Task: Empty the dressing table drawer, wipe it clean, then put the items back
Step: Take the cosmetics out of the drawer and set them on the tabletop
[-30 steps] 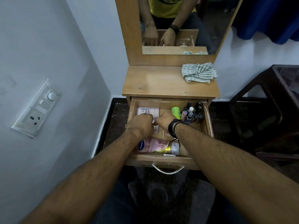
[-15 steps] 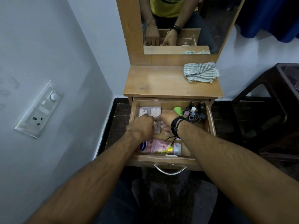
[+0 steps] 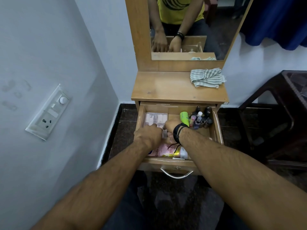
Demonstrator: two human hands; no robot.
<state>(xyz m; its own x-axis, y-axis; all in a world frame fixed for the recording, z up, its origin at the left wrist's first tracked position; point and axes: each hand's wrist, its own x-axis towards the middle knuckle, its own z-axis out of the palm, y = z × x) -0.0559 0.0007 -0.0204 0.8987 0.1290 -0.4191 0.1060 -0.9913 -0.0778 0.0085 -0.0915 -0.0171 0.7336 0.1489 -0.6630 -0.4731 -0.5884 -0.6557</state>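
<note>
The wooden drawer [image 3: 218, 128] of the dressing table is pulled out. A clear plastic box [image 3: 156, 118] with pink and white items lies at its back left. My left hand [image 3: 147, 135] and my right hand [image 3: 171, 128], with black bands on the wrist, both curl over the box's near edge, fingers closed on it. In front of them lies a pink lotion bottle [image 3: 163, 151], partly under my arms. At the back right are a green tube [image 3: 184, 117] and several small nail polish bottles [image 3: 201, 119].
A striped cloth [image 3: 206, 77] lies at the back right of the table top [image 3: 166, 87], below the mirror [image 3: 191, 27]. A dark stool [image 3: 282, 113] stands to the right. A wall with a switchboard [image 3: 49, 112] is close on the left. The drawer handle [image 3: 177, 174] faces me.
Both hands stay on the near edge of the clear box. The right hand has turned slightly and closed in toward the left hand.
</note>
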